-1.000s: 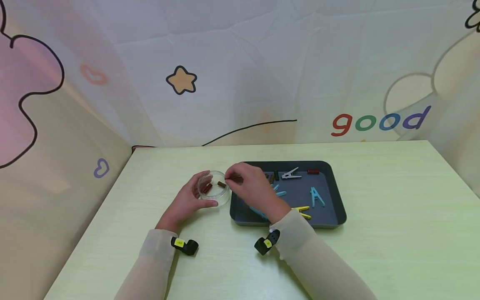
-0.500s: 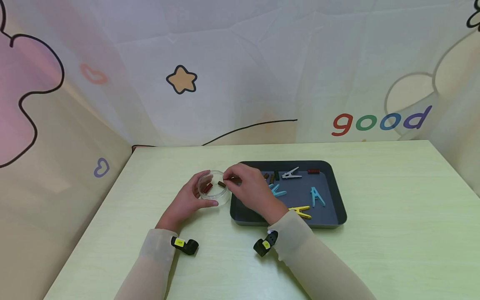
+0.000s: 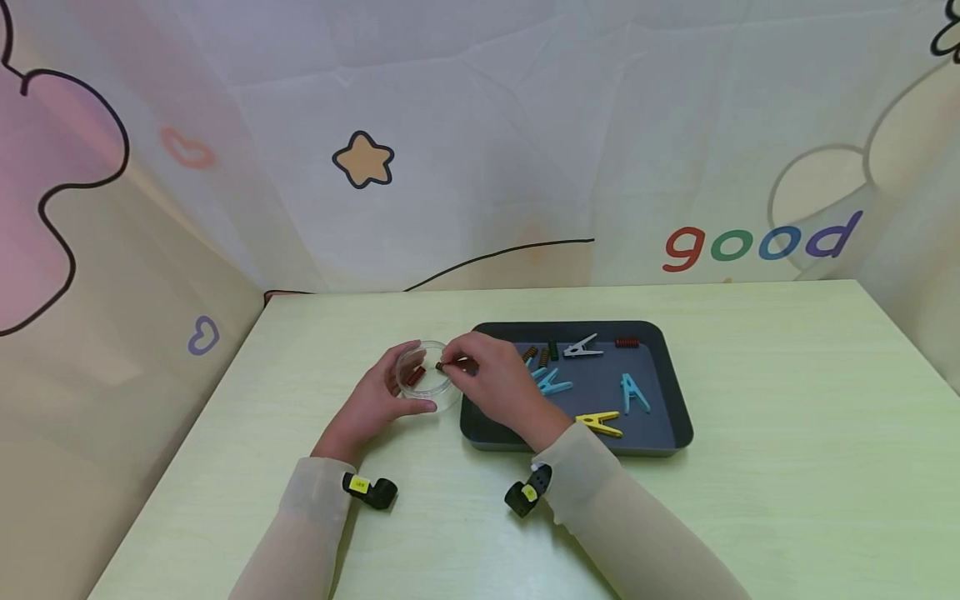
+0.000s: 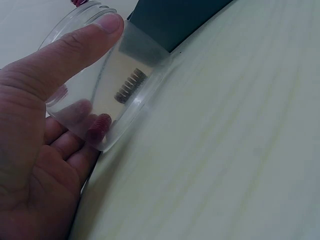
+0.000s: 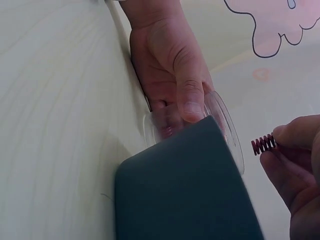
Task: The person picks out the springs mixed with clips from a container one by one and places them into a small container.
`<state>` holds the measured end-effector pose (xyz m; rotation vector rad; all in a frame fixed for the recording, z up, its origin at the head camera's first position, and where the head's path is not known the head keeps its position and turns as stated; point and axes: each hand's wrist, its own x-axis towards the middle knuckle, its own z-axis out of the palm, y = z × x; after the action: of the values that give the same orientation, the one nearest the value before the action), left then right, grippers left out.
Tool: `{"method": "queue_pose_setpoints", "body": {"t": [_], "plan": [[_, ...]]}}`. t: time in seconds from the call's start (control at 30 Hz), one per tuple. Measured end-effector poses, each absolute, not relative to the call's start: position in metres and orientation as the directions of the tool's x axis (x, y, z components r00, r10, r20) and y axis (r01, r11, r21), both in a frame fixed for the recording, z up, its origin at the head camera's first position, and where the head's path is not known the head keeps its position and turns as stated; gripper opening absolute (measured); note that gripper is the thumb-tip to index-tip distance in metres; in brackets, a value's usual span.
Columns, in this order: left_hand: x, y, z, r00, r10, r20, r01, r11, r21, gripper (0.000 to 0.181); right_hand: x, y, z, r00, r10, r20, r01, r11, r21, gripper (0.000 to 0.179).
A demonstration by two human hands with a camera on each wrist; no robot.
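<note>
My left hand (image 3: 375, 396) grips a clear round plastic jar (image 4: 152, 75), tilted, with its mouth toward the right hand. Inside lie a red spring (image 4: 99, 129) and a dark spring (image 4: 131, 86). My right hand (image 3: 498, 379) pinches another red spring (image 5: 264, 144) between thumb and fingertips, right at the jar's mouth. In the head view the fingers mostly hide that spring and cover part of the dark one. Below the right hand stands a dark grey tray (image 3: 652, 358).
In the tray are a yellow clothespin (image 3: 600, 422), a white clothespin (image 3: 582, 347), several blue clothespins (image 3: 632, 393), a red spring (image 3: 627, 342), a dark green spring (image 3: 553, 350) and bronze springs (image 3: 543, 358). The tray stands on a light wooden table (image 3: 787, 467) before a printed curtain (image 3: 480, 150).
My right hand has moved slightly left, farther over the jar's mouth, uncovering more blue and yellow clothespins in the tray. The left hand and jar have stayed in place.
</note>
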<state>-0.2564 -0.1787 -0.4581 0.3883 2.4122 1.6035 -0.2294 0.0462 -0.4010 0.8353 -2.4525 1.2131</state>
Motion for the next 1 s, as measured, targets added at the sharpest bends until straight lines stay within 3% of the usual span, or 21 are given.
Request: {"method": "queue_pose_setpoints", "body": {"t": [1.0], "plan": [[-0.2565,-0.1782,-0.4585,-0.943,0.332,-0.029,0.106,0.380,0.919,0.091,-0.2285,0.0425,-0.4085,-0.786,-0.386,0.484,-0.619,0.489,-0.615,0.009]]}}
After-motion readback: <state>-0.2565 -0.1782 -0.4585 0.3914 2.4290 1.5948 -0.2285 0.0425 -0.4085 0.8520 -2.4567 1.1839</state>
